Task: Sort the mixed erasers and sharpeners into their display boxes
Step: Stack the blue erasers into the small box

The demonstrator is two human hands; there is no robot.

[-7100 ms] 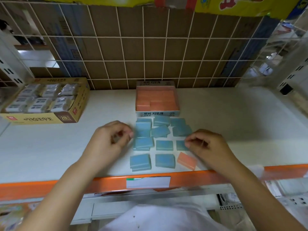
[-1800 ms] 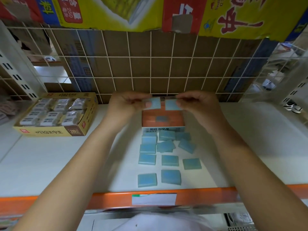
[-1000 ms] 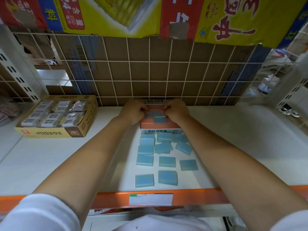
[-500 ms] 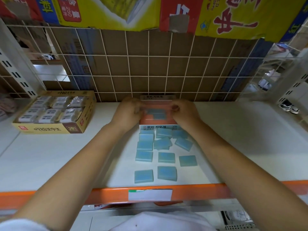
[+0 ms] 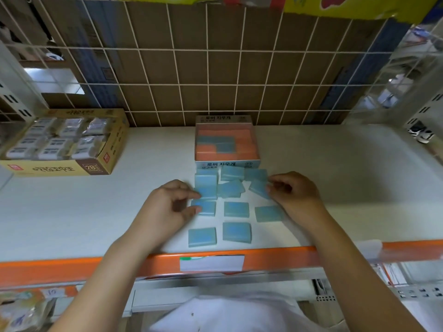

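Blue erasers [image 5: 236,209] lie loose before the display box [image 5: 226,161]; left hand [image 5: 167,207] and right hand [image 5: 293,195] each pinch 1.

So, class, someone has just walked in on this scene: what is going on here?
A person is sorting blue erasers spread on a white shelf into a small display box. The box holds orange erasers with a few blue ones on top. The left hand is reaching for a blue eraser at the left edge of the spread; the right hand is closing on one at the right edge. A yellow box of wrapped erasers sits untouched to the left.
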